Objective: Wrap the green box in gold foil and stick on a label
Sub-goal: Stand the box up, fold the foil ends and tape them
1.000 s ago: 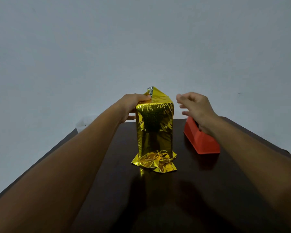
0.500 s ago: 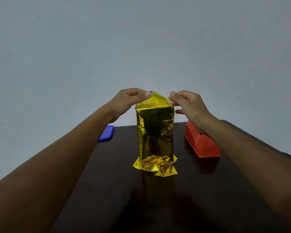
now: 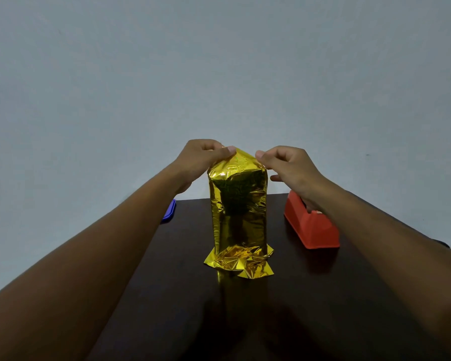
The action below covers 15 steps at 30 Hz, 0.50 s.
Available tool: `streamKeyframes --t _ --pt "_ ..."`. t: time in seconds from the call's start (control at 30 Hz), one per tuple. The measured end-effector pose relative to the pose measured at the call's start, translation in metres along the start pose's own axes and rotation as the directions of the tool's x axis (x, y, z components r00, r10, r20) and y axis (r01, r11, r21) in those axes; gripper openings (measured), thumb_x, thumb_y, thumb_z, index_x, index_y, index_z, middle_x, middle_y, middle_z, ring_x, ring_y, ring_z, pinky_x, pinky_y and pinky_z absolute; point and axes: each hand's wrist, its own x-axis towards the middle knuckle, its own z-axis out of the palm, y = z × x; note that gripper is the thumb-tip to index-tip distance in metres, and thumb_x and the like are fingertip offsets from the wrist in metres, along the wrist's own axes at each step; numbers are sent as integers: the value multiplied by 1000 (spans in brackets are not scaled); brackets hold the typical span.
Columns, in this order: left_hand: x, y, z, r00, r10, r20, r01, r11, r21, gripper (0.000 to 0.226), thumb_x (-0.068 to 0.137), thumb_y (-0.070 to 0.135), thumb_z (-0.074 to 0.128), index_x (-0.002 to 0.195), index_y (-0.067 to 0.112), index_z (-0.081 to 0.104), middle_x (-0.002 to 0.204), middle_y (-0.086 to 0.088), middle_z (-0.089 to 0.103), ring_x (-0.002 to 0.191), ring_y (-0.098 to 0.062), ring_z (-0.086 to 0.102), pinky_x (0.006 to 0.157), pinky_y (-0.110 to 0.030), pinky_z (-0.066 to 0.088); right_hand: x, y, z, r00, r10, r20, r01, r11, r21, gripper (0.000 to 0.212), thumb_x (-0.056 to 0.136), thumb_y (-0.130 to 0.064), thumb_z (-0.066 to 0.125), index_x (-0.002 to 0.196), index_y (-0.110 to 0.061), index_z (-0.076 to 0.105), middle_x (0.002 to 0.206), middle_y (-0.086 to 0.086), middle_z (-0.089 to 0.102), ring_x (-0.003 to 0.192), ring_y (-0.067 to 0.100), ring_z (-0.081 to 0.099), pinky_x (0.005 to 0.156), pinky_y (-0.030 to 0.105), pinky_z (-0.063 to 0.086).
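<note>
A tall box wrapped in gold foil (image 3: pixel 238 212) stands upright at the middle of the dark table (image 3: pixel 284 308). The green box itself is hidden under the foil. Crumpled foil flares out around its base. The foil at the top rises to a folded peak. My left hand (image 3: pixel 202 158) pinches the left side of that peak with thumb and fingers. My right hand (image 3: pixel 287 165) pinches the right side of the peak at the box's top corner. No label is in view.
A red tape dispenser (image 3: pixel 311 227) sits on the table just right of the box, under my right wrist. A blue flat object (image 3: pixel 170 209) lies at the table's back left edge, partly behind my left forearm. A grey wall fills the background.
My right hand has come in from the right and taken hold of the foil peak. My left hand has shifted from the box's upper side to the top fold. The blue object came into view.
</note>
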Motion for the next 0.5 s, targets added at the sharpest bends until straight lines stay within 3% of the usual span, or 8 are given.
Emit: streamKeyframes --t 0.1,0.23,0.33,0.43,0.5 --pt "1 4 -1 999 31 -19 -32 999 -34 31 88 35 76 95 4 76 127 5 65 124 -12 56 107 -37 39 -2 -1 -2 999 -38 33 38 999 10 22 83 -39 80 90 -19 77 101 6 75 93 14 69 83 36 56" --pt "0 5 0 998 58 2 -58 995 -78 14 90 30 74 91 16 79 128 5 67 124 -15 58 112 -44 41 0 4 -1 998 -52 26 52 998 -23 19 77 -35 86 89 -22 79 101 14 74 103 35 66 99 53 53" --pt "-3 7 2 996 87 0 -86 992 -91 16 92 32 71 106 26 76 122 7 70 120 -14 60 106 -40 44 -1 2 2 998 -60 31 60 998 -25 9 83 -25 83 89 -19 79 99 17 74 100 35 68 96 50 55" --pt "-5 8 1 996 73 50 -71 996 -58 46 83 46 76 126 33 66 128 5 65 119 -8 58 96 -29 46 -2 0 3 998 -57 35 58 998 -15 10 87 -22 79 94 -14 77 94 7 75 88 19 70 90 38 56" --pt "-6 8 1 993 64 96 -65 998 2 40 87 40 74 123 26 69 120 6 68 110 -5 62 86 -21 47 -1 1 3 998 -44 35 44 999 8 14 87 -22 79 97 -12 76 94 6 75 87 17 69 90 39 56"
